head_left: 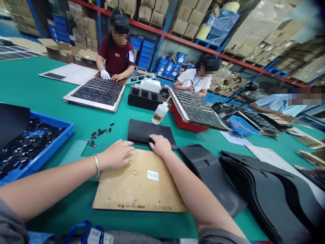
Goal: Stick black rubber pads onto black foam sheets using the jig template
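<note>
A pale wooden board (119, 189) with printed lettering, a white label and small screws lies flat in front of me. Over its far left part is my left hand (118, 154), open, its fingers spread and pointing right. My right hand (161, 145) rests at the board's far edge, fingertips on a stack of black sheets (149, 130); its fingers lie loosely over the sheets, and the thumb is hidden. Left of the board, a translucent green plate (76, 152) is partly covered by my left forearm. Small black pieces (100, 132) are scattered beyond it.
A blue tray (50, 142) of black pieces stands left. Bent black sheets (205, 166) and a thicker pile (256, 189) lie right. A squeeze bottle (160, 112), a black compartment box (144, 98) and a red bin (185, 118) stand ahead. Several co-workers sit across the green table (83, 118).
</note>
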`<act>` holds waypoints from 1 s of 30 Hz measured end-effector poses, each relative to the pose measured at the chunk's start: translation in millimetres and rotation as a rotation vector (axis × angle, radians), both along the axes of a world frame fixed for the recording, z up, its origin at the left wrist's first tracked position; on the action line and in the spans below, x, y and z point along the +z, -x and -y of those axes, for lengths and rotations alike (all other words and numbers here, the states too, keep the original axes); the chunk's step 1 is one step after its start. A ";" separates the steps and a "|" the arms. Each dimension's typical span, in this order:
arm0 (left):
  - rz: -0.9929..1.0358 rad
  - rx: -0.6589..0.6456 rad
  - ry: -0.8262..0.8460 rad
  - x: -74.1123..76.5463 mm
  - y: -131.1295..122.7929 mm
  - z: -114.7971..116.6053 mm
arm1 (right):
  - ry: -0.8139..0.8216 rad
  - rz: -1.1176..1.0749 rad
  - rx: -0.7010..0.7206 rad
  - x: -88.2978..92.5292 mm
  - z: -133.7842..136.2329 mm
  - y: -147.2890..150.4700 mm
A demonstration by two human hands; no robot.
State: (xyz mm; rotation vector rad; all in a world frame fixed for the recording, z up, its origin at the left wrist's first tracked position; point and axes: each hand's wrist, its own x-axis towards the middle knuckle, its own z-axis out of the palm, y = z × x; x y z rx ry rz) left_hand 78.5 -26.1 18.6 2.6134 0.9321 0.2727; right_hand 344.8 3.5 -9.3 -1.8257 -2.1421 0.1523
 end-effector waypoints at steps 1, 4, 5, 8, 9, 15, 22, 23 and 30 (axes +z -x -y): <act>-0.007 -0.013 -0.013 -1.3 -7.5 -4.7 | 0.006 -0.005 0.012 -1.1 -1.7 3.1; -0.035 -0.047 -0.041 -7.4 -31.0 -20.5 | 0.015 -0.069 0.022 -6.2 -9.8 11.5; -0.048 -0.057 -0.045 -9.9 -38.2 -26.1 | 0.015 -0.104 0.012 -7.8 -12.7 12.7; -0.096 -0.055 -0.042 -17.2 -54.5 -42.5 | -0.003 -0.242 -0.062 -11.4 -20.1 8.8; -0.112 -0.036 -0.038 -19.5 -58.0 -46.9 | -0.019 -0.297 -0.093 -12.2 -22.1 5.2; -0.162 0.060 -0.023 -30.2 -64.8 -54.6 | -0.225 -0.687 -0.263 -14.4 -31.3 -17.7; -0.194 0.089 -0.011 -26.5 -67.7 -49.9 | -0.622 -0.994 -0.397 36.5 -31.3 -43.4; -0.196 0.098 -0.007 -25.4 -68.3 -49.4 | -0.703 -1.021 -0.412 47.9 -30.1 -49.5; -0.113 0.129 0.084 -25.3 -67.1 -47.7 | -1.296 -1.069 -0.427 130.8 -3.4 -112.0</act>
